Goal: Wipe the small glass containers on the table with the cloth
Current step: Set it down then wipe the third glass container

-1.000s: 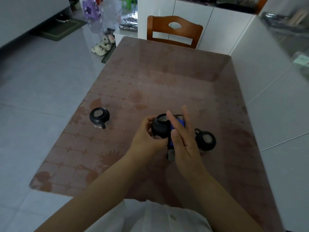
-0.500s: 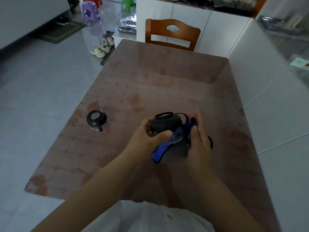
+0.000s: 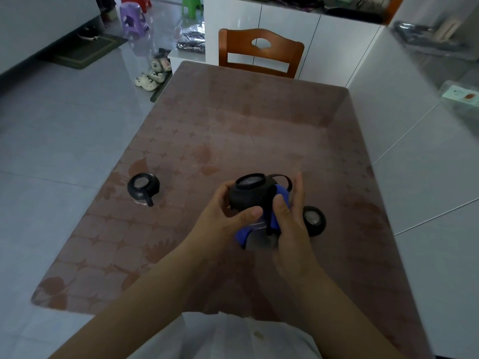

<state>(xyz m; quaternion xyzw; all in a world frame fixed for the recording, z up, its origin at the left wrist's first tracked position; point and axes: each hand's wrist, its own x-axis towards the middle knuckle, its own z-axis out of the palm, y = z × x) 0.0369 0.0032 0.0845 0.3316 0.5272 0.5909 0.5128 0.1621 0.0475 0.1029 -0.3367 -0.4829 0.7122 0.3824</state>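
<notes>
At the centre of the frame, the left hand (image 3: 220, 213) grips the held container (image 3: 247, 196) above the table (image 3: 233, 120). Its thumb curls across the front and its fingers wrap the far side. The container's black cap faces up and slightly towards the camera. The clear glass body below the thumb is hard to make out.

The right hand (image 3: 290, 226) pinches the blue cloth (image 3: 281, 198) against the right side of that container, with the thumb on the cloth and the fingers pointing up behind it. Most of the cloth is hidden between the hand and the glass. One blue fold shows beneath, and a dark part hangs below the palm.

The second container (image 3: 142, 189) stands alone at centre left of the table, well apart from the hands. The third container (image 3: 315, 220) lies just right of the right hand, which covers its left part, so I cannot tell whether it is upright or tipped.

A wooden chair (image 3: 260, 51) stands at the table's far end, its seat hidden. A white garment (image 3: 233, 338) is cut off at the bottom edge.
</notes>
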